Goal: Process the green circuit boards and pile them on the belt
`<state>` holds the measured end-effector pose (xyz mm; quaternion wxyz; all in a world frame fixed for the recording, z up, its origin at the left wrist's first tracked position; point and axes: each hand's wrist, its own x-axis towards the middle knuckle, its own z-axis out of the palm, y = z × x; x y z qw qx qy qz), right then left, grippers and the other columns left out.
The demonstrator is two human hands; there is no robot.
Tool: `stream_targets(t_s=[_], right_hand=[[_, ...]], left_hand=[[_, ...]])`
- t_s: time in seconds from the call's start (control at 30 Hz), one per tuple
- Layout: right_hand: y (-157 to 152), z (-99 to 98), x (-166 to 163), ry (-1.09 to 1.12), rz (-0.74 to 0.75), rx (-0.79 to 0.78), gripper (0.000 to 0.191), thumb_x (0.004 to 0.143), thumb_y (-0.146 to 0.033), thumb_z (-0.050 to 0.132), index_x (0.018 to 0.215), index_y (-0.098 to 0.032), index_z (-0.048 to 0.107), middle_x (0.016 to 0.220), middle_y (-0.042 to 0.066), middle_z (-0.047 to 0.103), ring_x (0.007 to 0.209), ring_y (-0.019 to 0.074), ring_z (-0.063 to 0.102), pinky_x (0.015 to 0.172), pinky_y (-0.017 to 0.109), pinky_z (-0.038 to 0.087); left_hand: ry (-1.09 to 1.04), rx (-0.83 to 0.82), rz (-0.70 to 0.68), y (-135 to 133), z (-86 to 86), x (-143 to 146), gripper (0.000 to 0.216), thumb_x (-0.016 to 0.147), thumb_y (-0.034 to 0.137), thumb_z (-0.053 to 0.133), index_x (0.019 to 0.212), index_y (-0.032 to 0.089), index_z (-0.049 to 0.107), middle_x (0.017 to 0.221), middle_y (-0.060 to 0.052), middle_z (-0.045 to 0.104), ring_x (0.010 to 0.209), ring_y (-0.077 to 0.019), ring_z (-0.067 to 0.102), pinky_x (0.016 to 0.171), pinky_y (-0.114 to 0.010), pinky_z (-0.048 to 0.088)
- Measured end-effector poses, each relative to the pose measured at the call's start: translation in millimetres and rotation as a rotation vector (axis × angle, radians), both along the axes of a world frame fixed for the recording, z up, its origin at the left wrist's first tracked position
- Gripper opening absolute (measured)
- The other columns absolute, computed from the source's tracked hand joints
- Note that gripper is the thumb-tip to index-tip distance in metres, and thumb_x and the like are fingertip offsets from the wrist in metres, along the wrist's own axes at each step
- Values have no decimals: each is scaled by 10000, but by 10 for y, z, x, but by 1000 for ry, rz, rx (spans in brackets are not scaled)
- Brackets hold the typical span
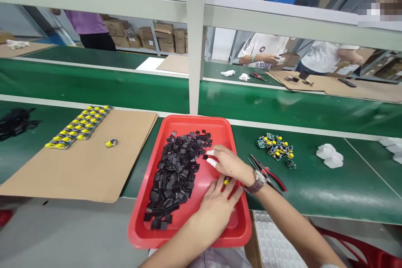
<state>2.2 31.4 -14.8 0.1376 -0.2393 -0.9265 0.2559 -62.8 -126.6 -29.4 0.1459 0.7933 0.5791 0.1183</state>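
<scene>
Black piece (pixel 205 156) at the fingertips of the right hand (pixel 233 165), beside the pile (pixel 176 167), should handle light, stiff, slightly slick, best pinched by its edges, while the left hand (pixel 216 207) covers a yellow part (pixel 226 181) in the tray (pixel 202 178), both grips' closure impossible to tell.

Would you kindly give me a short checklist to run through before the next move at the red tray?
1. Black pieces within reach: ok, heaped in the red tray beside the right hand.
2. Yellow-topped part at the left hand: ok, visible among its fingers.
3. Left grip firm: cannot tell, the fingers hide most of it.
4. Right hand gripping one black piece: cannot tell, though one shows at its fingertips.
5. Pliers outside the tray: ok, on the green bench.
</scene>
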Motion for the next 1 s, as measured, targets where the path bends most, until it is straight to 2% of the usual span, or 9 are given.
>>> stream_targets(t_s=[0.07,0.17,0.27,0.37,0.43,0.53,0.67,0.77,1.0], right_hand=[[46,-104,-139,-24,13,-7,156,963,-209,633,1054,-161,750,980,127,705,956,292,661,911,424,529],[76,-236,-162,-37,25,-44,106,929,-166,646,976,-150,740,959,123,691,943,285,647,913,427,516],[54,-273,-118,-7,4,-118,116,920,-140,615,883,-158,724,932,118,695,934,275,651,923,432,503],[8,-239,-68,69,-66,-229,184,952,-153,547,907,-163,725,917,114,727,889,252,683,891,419,524],[-49,-196,-8,140,-124,-328,235,988,-194,504,1084,-157,715,900,99,756,803,217,709,807,379,565],[-220,-96,133,236,-184,-475,332,1014,-301,521,1273,-147,659,859,73,785,697,183,732,696,334,608],[-599,104,306,433,-238,-733,251,934,-378,701,1080,-183,760,886,62,807,759,193,772,738,339,644],[-879,225,353,622,-232,-877,153,881,-295,774,1023,-239,785,955,41,801,824,189,774,774,328,651],[-1200,166,337,664,-199,-335,431,977,-74,571,1327,-309,661,1072,68,697,961,193,688,845,347,590]], left_hand=[[-14,-17,21,-58,-73,-18,521,943,112,611,1459,135,544,1459,-162,614,1421,-421,485,1141,-609,462],[-34,-19,52,-249,-101,-246,326,914,50,605,1226,95,690,1316,-171,688,1390,-410,508,1140,-576,471],[-56,-28,103,-405,-55,-473,276,885,-32,544,1022,126,725,1121,-140,729,1230,-377,603,981,-519,585],[-118,-19,140,-485,13,-614,330,901,-56,449,969,164,686,1073,-112,699,1077,-301,633,842,-436,622],[-331,15,214,-519,59,-684,317,951,-9,439,1047,195,663,1120,-92,659,1070,-247,628,893,-403,606],[-859,10,433,-538,128,-785,214,1004,197,556,1186,237,662,1186,-77,615,1063,-209,649,929,-373,609],[-1431,-208,651,-495,203,-866,312,967,364,663,1241,228,721,1292,-91,663,1106,-237,698,969,-404,628],[-1687,-315,660,-478,218,-852,417,927,333,731,1332,239,693,1343,-100,701,1218,-264,683,1077,-426,568],[-1666,-308,569,-539,243,-746,428,919,280,752,1342,256,696,1401,-130,679,1240,-308,678,985,-419,627]])
